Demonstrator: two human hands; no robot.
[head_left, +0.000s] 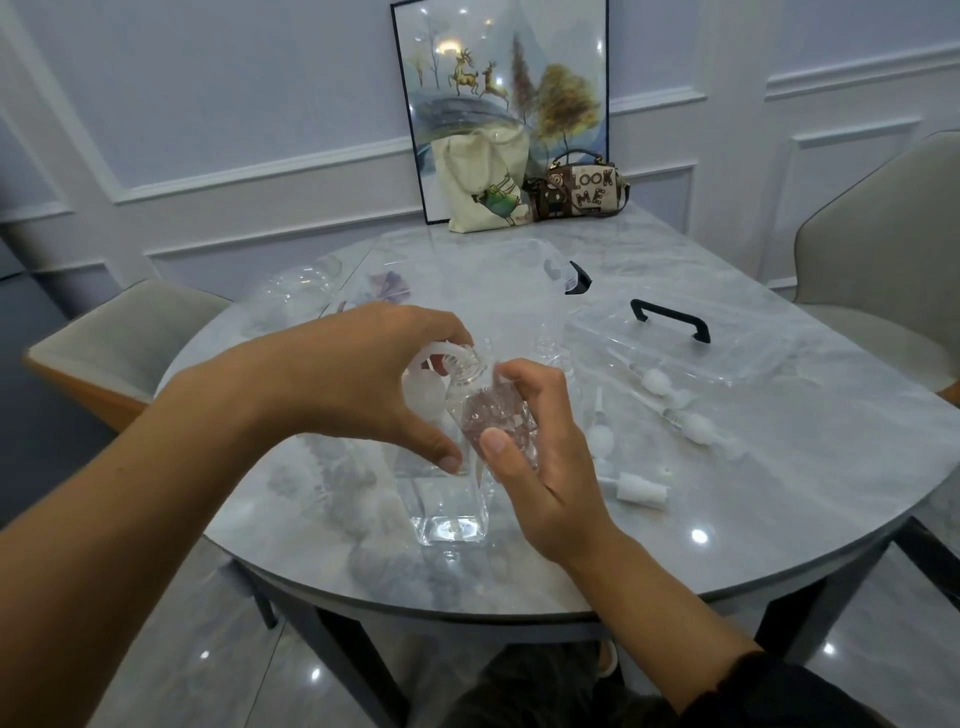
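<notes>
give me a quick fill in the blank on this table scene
The right hand grips a clear ____.
The left hand holds a ____ pump top at its neck.
The lid on the table has a ____ handle.
The handbag reads LOOK ____.
Missing: bottle; white; black; ME

Bare left hand (358, 379), bare right hand (540, 467), black fuzzy right sleeve (774, 693), dark trousers (524, 683)

My grey marbled bench (779, 519) carries a clear lid (675, 358) on the right, a clear box (498, 275) behind it, and white pump heads (636, 491) near the lid. At the far edge stand a canvas tote (483, 182), a brown handbag (587, 189) just beside it and a framed picture (498, 78). The clear square bottle (452, 517) has its base at the near edge; whether it touches, I cannot tell.
</notes>
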